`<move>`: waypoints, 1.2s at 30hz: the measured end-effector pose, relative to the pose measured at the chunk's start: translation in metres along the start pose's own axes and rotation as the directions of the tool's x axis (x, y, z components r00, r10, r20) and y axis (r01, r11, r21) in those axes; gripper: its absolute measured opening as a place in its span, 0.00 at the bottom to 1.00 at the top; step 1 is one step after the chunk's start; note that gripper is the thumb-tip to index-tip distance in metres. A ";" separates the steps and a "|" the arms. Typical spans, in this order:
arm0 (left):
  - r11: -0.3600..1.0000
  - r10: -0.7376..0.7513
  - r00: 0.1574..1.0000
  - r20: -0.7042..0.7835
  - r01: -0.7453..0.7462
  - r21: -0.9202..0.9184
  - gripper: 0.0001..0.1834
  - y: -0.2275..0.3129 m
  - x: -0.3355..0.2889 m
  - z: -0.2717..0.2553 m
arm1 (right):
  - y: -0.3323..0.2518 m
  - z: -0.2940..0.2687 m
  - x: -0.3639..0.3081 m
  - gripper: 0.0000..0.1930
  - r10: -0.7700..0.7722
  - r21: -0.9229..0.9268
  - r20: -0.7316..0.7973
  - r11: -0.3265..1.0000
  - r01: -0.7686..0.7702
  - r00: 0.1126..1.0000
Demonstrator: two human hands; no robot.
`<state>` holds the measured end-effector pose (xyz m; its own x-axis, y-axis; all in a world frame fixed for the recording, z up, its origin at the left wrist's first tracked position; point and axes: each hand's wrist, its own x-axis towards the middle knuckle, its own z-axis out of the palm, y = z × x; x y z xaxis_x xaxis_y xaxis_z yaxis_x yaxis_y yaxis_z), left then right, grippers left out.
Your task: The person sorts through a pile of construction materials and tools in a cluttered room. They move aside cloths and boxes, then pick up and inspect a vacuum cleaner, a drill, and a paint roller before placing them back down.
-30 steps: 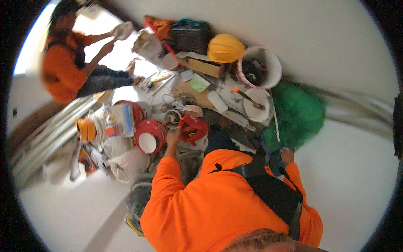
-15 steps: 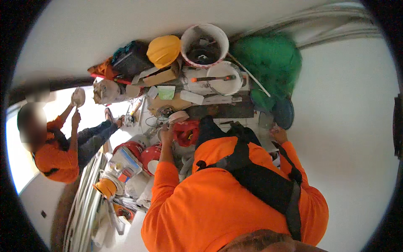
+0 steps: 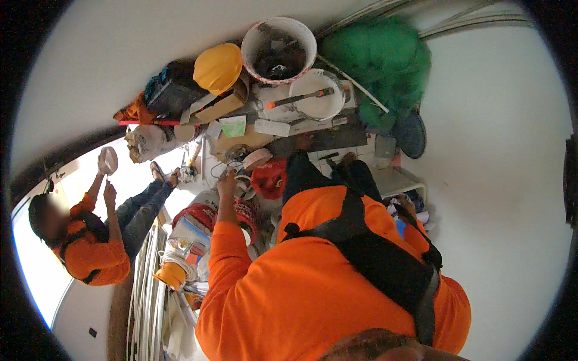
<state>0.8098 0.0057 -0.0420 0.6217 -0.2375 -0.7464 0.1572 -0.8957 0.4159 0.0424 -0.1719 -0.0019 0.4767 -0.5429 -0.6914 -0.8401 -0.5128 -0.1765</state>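
My left hand (image 3: 227, 182) is raised ahead of my orange sleeve, its fingers drawn together; whatever they hold, if anything, is too small to make out. Just right of it lies a shallow pinkish round pan (image 3: 257, 159), apart from the fingers. A red bag (image 3: 268, 178) sits beyond my wrist, close to my dark-trousered leg. Low on my right side, my right hand (image 3: 407, 207) is at a bundle of pale and blue material (image 3: 400, 226). The forearm and the bundle hide most of its fingers.
A co-worker (image 3: 90, 240) at the left holds a round pan (image 3: 109, 160). Ahead stand a large bucket (image 3: 245, 67), yellow helmet (image 3: 218, 68), white lid (image 3: 313, 108) with an orange-ended tool (image 3: 299, 98), and green netting (image 3: 385, 66). Long pale strips (image 3: 144, 289) lie left.
My left hand has moved left, away from the pinkish pan. My right hand has drawn back toward my body, down to the bundle. The whole view has shifted slightly.
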 end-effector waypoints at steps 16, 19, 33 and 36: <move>0.962 0.005 0.996 -0.087 -0.029 -0.272 0.38 -0.006 -0.155 0.126 | 0.155 -0.024 0.101 0.21 0.165 0.683 0.200 0.683 -0.258 0.966; 0.985 -0.022 0.982 -0.190 -0.011 -0.175 0.39 -0.049 -0.189 0.173 | 0.225 0.007 0.125 0.22 0.130 0.895 0.278 0.325 -0.306 0.952; 0.903 -0.258 0.954 -0.153 0.181 -0.390 0.42 -0.067 -0.361 0.286 | 0.218 -0.118 0.149 0.11 0.182 0.673 0.369 0.624 -0.397 0.911; 0.891 -0.298 0.915 -0.271 0.165 -0.424 0.43 -0.134 -0.391 0.310 | 0.191 -0.139 0.183 0.12 0.097 0.607 0.384 0.723 -0.330 0.918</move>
<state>0.3074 0.1016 0.0333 0.7302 0.1518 -0.6661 0.5676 -0.6775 0.4678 0.0047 -0.4616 -0.0649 0.2568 -0.2932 -0.9209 -0.9218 0.2120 -0.3246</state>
